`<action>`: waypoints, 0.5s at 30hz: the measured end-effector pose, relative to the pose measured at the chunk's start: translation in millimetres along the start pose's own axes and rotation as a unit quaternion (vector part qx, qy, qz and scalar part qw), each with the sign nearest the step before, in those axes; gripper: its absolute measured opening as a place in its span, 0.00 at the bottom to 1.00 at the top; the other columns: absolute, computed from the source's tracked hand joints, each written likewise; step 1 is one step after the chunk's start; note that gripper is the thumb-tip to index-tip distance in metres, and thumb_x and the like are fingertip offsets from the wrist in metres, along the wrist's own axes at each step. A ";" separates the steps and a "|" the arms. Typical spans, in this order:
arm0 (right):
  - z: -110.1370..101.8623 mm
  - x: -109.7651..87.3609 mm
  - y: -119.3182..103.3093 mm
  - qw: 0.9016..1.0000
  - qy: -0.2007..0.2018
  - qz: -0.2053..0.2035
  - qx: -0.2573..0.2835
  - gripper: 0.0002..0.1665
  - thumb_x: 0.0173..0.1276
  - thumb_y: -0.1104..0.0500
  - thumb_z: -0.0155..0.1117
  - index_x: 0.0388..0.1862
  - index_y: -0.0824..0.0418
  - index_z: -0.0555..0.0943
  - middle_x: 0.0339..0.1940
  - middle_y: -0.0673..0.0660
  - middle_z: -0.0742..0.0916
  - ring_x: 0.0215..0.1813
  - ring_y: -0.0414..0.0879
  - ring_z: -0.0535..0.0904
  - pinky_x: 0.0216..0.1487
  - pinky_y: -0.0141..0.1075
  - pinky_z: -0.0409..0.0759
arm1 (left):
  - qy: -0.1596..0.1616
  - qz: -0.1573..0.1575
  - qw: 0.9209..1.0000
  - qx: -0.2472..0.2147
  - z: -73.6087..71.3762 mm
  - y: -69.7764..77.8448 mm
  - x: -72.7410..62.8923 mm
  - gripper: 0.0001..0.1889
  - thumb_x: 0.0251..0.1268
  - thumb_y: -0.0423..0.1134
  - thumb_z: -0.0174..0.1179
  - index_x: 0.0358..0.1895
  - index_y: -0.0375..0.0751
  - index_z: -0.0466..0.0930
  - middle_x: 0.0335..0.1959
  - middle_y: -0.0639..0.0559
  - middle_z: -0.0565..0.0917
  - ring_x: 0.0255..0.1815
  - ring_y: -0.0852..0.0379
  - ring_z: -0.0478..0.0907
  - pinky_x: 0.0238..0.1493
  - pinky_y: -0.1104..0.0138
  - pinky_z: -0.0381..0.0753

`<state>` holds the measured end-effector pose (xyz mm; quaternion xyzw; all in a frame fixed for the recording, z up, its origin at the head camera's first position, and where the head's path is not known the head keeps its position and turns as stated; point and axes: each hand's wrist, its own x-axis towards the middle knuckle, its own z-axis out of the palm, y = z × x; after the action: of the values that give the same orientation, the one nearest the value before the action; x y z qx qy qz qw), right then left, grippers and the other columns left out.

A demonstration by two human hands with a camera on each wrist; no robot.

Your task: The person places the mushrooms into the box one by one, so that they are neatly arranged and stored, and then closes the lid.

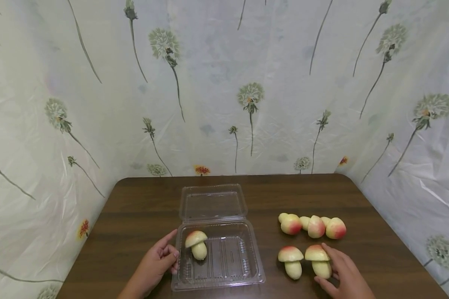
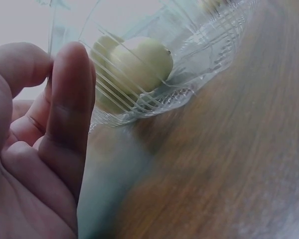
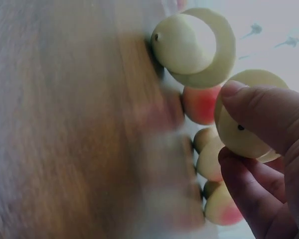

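Note:
A clear plastic clamshell container point(image 1: 255, 265) stands with its lid laid back. On its left edge my left hand point(image 1: 155, 263) pinches the rim between thumb and fingers. One mushroom point(image 1: 199, 250), cream with a red-tinged cap, lies in the container's left half; through the clear wall the left wrist view shows its pale stem end point(image 2: 144, 64). To the right of the container, my right hand point(image 1: 346, 272) grips a similar mushroom point(image 1: 320, 269) with thumb and fingers around it. Just left of that hand lies another mushroom point(image 1: 292, 265), its stem towards me.
Behind the two right-hand mushrooms, three gourd-shaped pieces point(image 1: 316, 227), yellow with red blush, lie in a row. The container's open lid point(image 1: 214, 203) extends towards the back of the dark wooden table point(image 1: 142, 207). A dandelion-patterned sheet point(image 1: 217, 137) surrounds the table's back and sides.

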<state>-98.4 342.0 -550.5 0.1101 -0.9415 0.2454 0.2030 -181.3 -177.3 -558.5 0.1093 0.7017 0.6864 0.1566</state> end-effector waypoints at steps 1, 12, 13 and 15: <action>-0.5 0.7 -1.5 1.000 0.001 0.001 0.000 0.58 0.42 0.65 0.90 0.74 0.68 0.71 0.59 0.65 0.82 0.44 0.27 0.70 0.33 0.29 0.87 | -0.001 0.001 1.000 0.001 -0.2 0.0 0.0 0.40 0.80 0.35 0.59 0.84 0.33 0.47 0.35 0.51 0.81 0.31 0.61 0.81 0.35 0.70 0.87; -2.5 2.1 -6.0 1.000 -0.008 0.009 0.015 0.56 0.45 0.63 0.90 0.73 0.70 0.71 0.58 0.67 0.82 0.42 0.27 0.71 0.32 0.28 0.86 | -0.004 0.007 1.000 -0.006 0.0 -2.2 -0.2 0.40 0.79 0.34 0.59 0.84 0.32 0.46 0.34 0.51 0.81 0.31 0.62 0.81 0.34 0.70 0.87; -2.7 2.6 -6.6 1.000 -0.007 0.009 0.017 0.56 0.45 0.64 0.90 0.73 0.70 0.71 0.58 0.67 0.82 0.42 0.27 0.71 0.32 0.28 0.87 | -0.006 0.009 1.000 -0.007 0.2 -2.1 -0.2 0.40 0.79 0.34 0.59 0.84 0.31 0.46 0.34 0.51 0.81 0.31 0.62 0.81 0.34 0.70 0.87; -3.0 3.6 -8.0 1.000 -0.003 0.009 0.020 0.56 0.45 0.64 0.90 0.73 0.70 0.71 0.58 0.67 0.81 0.42 0.27 0.71 0.33 0.28 0.87 | -0.005 0.012 1.000 -0.007 0.3 -1.7 0.0 0.40 0.79 0.34 0.59 0.84 0.31 0.46 0.34 0.51 0.81 0.31 0.62 0.81 0.34 0.70 0.88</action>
<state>-98.2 336.3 -543.2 0.1060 -0.9381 0.2655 0.1953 -181.1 -177.0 -560.3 0.1198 0.6947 0.6926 0.1526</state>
